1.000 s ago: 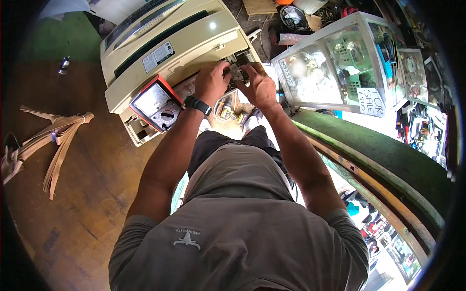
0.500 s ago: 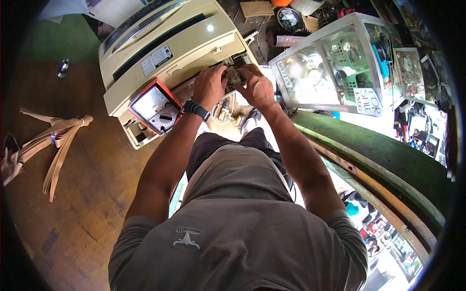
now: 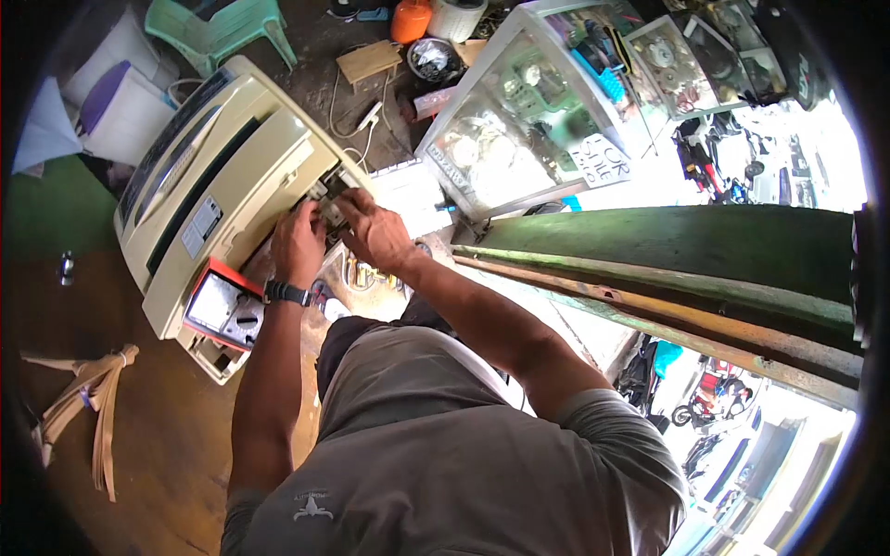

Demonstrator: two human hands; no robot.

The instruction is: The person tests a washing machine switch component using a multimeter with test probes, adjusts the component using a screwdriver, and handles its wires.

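A beige appliance point(image 3: 262, 159), its kind not certain, lies tilted with an opened compartment along its near edge. Both of my hands are at the right end of that compartment. Between my fingertips is a small greyish mechanical part point(image 3: 331, 213), mostly covered. My left hand point(image 3: 298, 245), below a black wristwatch point(image 3: 286, 293), has its fingers curled on the part's left side. From the right, my right hand point(image 3: 378, 232) pinches the same part with bent fingers. An analog multimeter point(image 3: 221, 306) in a red case rests on the appliance's near left corner.
At the upper right stands a glass display case point(image 3: 519, 120) with a handwritten sign. A green wooden beam point(image 3: 667, 248) runs along the right. Tan straps point(image 3: 97, 394) lie on the brown surface at left. Behind are a green plastic chair point(image 3: 222, 32) and a wooden stool point(image 3: 369, 63).
My view has turned and shifted, so the appliance and hands appear farther left and the chair shows. Both hands stay on the same small part.
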